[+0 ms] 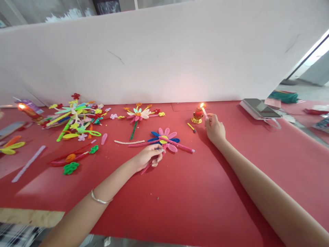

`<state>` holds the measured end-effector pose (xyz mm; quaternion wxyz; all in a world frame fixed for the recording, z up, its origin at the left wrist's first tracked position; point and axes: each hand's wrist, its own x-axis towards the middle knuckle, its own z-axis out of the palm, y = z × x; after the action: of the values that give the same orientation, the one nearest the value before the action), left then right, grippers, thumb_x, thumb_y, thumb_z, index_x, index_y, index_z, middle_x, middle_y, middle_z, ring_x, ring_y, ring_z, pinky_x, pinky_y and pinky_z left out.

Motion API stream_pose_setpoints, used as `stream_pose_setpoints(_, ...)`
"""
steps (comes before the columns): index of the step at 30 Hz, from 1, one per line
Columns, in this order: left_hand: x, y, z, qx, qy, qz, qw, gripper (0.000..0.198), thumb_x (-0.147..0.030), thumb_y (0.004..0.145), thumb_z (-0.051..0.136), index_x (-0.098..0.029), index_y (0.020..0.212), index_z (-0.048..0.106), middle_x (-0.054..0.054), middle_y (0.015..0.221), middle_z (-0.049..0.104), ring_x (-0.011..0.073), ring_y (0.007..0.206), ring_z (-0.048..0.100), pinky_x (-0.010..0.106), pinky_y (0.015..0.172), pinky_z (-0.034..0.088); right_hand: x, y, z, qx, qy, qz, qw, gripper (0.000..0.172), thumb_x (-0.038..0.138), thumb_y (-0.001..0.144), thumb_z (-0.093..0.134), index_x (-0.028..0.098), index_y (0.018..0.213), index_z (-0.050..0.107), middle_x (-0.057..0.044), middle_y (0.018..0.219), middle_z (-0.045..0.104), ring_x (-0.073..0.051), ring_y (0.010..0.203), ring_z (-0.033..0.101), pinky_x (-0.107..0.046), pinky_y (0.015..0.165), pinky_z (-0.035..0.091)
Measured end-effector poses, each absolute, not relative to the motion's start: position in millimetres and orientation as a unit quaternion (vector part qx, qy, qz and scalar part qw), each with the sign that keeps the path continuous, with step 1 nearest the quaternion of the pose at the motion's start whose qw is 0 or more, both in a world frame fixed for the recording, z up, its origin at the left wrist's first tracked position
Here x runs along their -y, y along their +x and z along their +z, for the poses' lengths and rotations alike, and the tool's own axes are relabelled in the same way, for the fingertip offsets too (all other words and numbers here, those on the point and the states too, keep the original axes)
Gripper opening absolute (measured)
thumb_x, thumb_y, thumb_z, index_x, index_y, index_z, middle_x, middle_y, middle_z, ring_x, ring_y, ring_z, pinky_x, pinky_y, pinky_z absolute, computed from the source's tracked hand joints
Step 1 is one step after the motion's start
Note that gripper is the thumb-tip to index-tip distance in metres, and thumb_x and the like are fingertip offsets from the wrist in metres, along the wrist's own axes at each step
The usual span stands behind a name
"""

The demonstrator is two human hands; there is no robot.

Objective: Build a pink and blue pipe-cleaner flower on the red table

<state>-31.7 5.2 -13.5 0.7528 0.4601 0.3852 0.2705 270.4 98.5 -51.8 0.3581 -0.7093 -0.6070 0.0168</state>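
Note:
My right hand (216, 129) pinches a pale, whitish stick (205, 113), which looks like a glue stick, its upper tip at the flame of a red candle (198, 111) on a small gold holder (196, 118). With bent fingers, my left hand (150, 157) holds a pink and blue pipe-cleaner flower (172, 137) by its pink stem, low over the red table. Pink pipe-cleaner pieces stretch left and right from its yellow centre. Left of it lies a white pipe cleaner (129, 141). Between flower and candle is a short yellow stick with a dark end (191, 128).
A finished-looking flower with a green stem (137, 116) lies behind my left hand. Farther left are a pile of pipe-cleaner flowers (77, 116) and a second lit candle (30, 112). A phone on a white block (260, 109) lies at right. A white panel (164, 55) stands behind.

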Motion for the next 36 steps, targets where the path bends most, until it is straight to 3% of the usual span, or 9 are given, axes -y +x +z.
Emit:
stream_pose_setpoints(9,-4.5,-31.6,-12.4,-0.387,0.468,0.267,0.748,0.015,-0.027,0.078,0.057,-0.015,0.078,0.048,-0.005,0.047,0.046,0.0029,0.036,0.03,0.017,0.036,0.022,-99.0,270.0,-52.7,0.601,-0.706,0.011,0.375,0.037,0.043,0.086,0.041,0.019,0.114,0.045,-0.005,0.085,0.07,-0.022,0.07,0.06,-0.028,0.058,0.035)
stream_pose_setpoints(36,-4.0,-31.0,-9.2,-0.395,0.473,0.26,0.743,0.02,-0.029,0.074,0.061,-0.015,0.076,0.046,-0.005,0.048,0.047,0.0029,0.037,0.032,0.017,0.038,0.023,-91.2,266.5,-43.8,0.584,-0.734,0.02,0.346,0.035,0.043,0.087,0.038,0.027,0.116,0.052,-0.001,0.08,0.07,-0.019,0.066,0.058,-0.027,0.056,0.032)
